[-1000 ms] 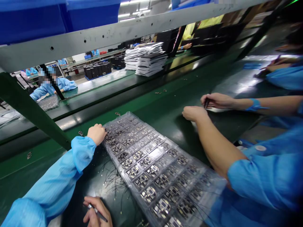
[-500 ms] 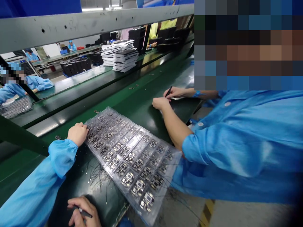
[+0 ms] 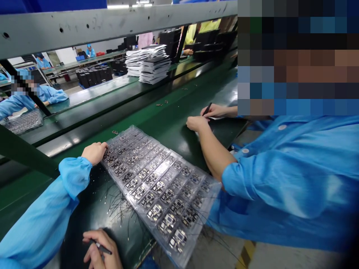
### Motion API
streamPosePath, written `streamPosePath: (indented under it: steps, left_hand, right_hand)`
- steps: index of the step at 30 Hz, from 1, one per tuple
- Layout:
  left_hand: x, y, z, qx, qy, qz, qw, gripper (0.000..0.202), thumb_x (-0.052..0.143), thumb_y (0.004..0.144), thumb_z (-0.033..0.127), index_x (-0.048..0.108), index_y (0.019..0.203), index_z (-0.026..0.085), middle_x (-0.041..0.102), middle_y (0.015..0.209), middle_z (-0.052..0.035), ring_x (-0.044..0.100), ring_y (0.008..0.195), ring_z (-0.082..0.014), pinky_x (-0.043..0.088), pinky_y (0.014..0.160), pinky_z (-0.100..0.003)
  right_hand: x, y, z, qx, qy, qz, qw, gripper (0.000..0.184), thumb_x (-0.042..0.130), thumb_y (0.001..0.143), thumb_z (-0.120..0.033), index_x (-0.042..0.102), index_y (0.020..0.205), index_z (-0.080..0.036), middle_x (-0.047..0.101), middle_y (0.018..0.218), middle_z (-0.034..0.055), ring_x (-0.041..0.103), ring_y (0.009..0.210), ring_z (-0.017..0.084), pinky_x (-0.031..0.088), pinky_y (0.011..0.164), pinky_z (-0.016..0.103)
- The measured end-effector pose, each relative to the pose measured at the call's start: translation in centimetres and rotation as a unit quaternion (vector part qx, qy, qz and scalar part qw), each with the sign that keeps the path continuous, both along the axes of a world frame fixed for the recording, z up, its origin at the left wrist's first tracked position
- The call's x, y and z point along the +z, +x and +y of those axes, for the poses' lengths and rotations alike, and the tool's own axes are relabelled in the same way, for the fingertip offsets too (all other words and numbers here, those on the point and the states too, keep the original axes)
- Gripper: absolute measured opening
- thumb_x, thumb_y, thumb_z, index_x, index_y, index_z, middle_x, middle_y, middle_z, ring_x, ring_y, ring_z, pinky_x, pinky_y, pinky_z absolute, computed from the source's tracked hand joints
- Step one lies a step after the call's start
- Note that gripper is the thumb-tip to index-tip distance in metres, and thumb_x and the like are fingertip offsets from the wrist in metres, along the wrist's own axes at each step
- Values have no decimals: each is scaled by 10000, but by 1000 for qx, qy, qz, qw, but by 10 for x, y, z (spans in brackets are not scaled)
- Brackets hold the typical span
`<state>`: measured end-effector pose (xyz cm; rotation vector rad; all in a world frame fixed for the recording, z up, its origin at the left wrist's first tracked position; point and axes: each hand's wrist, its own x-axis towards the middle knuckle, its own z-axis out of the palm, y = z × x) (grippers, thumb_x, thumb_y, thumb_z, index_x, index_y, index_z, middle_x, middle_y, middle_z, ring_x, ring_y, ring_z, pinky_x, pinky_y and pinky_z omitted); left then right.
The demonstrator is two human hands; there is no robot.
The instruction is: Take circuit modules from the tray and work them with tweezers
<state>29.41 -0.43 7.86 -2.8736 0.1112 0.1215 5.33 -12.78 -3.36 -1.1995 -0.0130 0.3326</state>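
My left hand (image 3: 95, 152) grips the far left corner of a clear plastic tray (image 3: 193, 248), its fingers curled over the edge. Small circuit boards (image 3: 168, 223) sit in the rows of compartments. The tray slants across the bench, its near right end reaching out past the bench edge. Low in the view, my right hand (image 3: 102, 248) is closed around a slim black pen-like tool (image 3: 101, 247); its exact kind is unclear. Thin black wires (image 3: 119, 207) lie on the dark bench between my right hand and the tray, and more hang beyond the tray's right end.
To the right a co-worker in a blue smock (image 3: 280, 179) holds a black pen-like tool (image 3: 206, 108). Loose small boards (image 3: 159, 105) lie on the green belt (image 3: 157, 121). Beyond are stacks of white sheets (image 3: 154, 67). A grey beam (image 3: 120, 22) crosses above.
The view has shifted a little, so the scene sits slightly further right. Both hands keep their hold, and the tray stays in about the same place on the bench.
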Motion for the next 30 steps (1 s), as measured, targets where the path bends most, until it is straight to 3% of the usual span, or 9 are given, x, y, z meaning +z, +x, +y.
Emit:
streamPosePath:
  steps: [9,14,25,30]
  left_hand:
    - [2,7,23,-80,0,9,997,368,342,928,267,567,1210,338,625,967,-39,601,908,-182,458,720,-244]
    - [1,11,25,-91,-14,17,996,333,321,919,294,585,1123,289,617,970,-38,608,875,-183,460,690,-255]
    - [9,21,11,-82,-56,38,994,257,374,876,319,569,1001,207,623,988,-61,620,781,-197,451,661,-282]
    - [15,23,18,-81,-106,55,990,176,482,815,273,577,949,208,664,902,-9,613,755,-162,424,656,-237]
  right_hand:
    - [-2,0,0,6,-7,-1,1000,258,471,765,-500,691,881,-432,657,807,4,595,472,90,321,366,160]
    - [-6,-2,2,5,-12,6,1000,270,448,771,-469,687,890,-426,653,824,8,586,479,91,321,370,176]
    - [-3,0,-2,26,0,23,999,276,475,757,-558,683,883,-427,651,824,38,588,496,120,326,365,212]
    - [0,-2,-2,15,-14,22,1000,264,454,777,-519,670,890,-418,646,829,38,591,499,123,349,367,208]
